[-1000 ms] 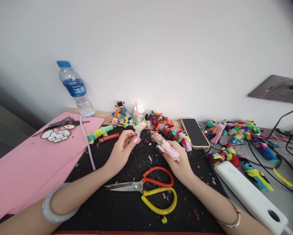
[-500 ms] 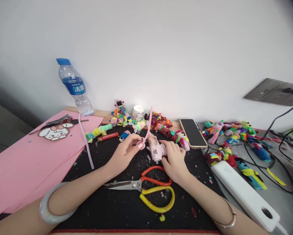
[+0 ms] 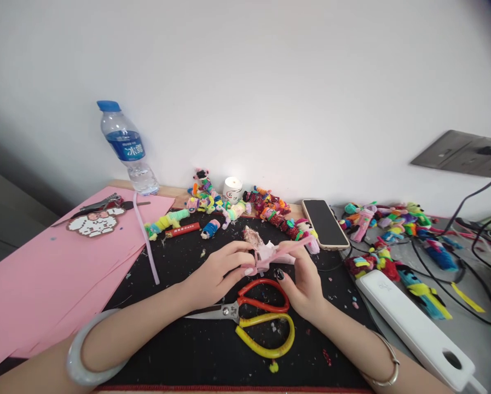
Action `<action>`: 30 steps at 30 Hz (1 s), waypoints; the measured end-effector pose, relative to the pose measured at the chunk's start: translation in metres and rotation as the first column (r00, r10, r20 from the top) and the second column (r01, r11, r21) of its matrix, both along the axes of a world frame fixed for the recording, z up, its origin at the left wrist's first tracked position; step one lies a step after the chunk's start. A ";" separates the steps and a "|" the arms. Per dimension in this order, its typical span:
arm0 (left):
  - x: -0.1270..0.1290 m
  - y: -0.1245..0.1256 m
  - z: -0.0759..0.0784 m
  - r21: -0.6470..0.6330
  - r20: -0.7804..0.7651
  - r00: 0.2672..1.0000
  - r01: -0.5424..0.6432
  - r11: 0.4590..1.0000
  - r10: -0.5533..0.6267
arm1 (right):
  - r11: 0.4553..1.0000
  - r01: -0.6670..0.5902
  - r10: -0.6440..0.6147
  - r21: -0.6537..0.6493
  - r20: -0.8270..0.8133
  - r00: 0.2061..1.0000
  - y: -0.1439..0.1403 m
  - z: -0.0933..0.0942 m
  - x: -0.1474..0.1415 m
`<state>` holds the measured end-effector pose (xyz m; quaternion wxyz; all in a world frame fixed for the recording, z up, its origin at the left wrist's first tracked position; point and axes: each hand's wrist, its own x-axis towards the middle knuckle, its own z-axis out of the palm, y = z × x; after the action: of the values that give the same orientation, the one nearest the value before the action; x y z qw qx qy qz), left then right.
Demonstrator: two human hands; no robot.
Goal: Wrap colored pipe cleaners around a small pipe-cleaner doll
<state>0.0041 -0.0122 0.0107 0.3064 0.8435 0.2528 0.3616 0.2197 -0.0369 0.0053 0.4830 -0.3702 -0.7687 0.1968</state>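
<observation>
My left hand (image 3: 220, 271) and my right hand (image 3: 305, 276) meet over the black mat (image 3: 179, 350). Together they hold a small pink object (image 3: 265, 253) with a pink pipe cleaner (image 3: 296, 246) that runs off to the right across my right fingers. My left fingertips pinch the pipe cleaner at the object's lower left. My right fingers grip the object from the right. Scissors (image 3: 251, 317) with red and yellow handles lie on the mat just below both hands.
Small pipe-cleaner figures (image 3: 270, 210) lie along the back of the mat, and more (image 3: 393, 230) sit at the right among black cables. A phone (image 3: 325, 221), a water bottle (image 3: 126, 148), pink paper sheets (image 3: 44, 273), a candle (image 3: 232, 189) and a white power strip (image 3: 417, 328) surround the mat.
The pipe cleaner stood upright in my left hand; now it lies bent to the right over the pink object. Both hands have come together and moved slightly nearer.
</observation>
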 end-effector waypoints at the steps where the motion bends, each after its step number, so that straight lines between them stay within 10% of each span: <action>1: 0.000 0.000 0.000 0.000 -0.008 1.000 0.007 1.000 -0.007 | 1.000 -0.008 0.009 0.006 -0.018 1.000 -0.001 -0.001 -0.001; 17: 0.004 0.006 -0.010 -0.438 0.245 0.953 -0.058 0.897 0.181 | 0.998 -0.055 0.050 0.030 0.143 0.988 -0.005 0.010 -0.004; 30: 0.005 0.005 -0.012 -0.496 0.280 0.929 -0.075 0.865 0.242 | 0.998 -0.066 0.059 0.025 0.217 0.974 -0.005 0.009 -0.008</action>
<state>0.0089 -0.0070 -0.0011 0.5116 0.6443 0.3479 0.4496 0.2117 -0.0419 0.0141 0.3960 -0.3572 -0.8310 0.1582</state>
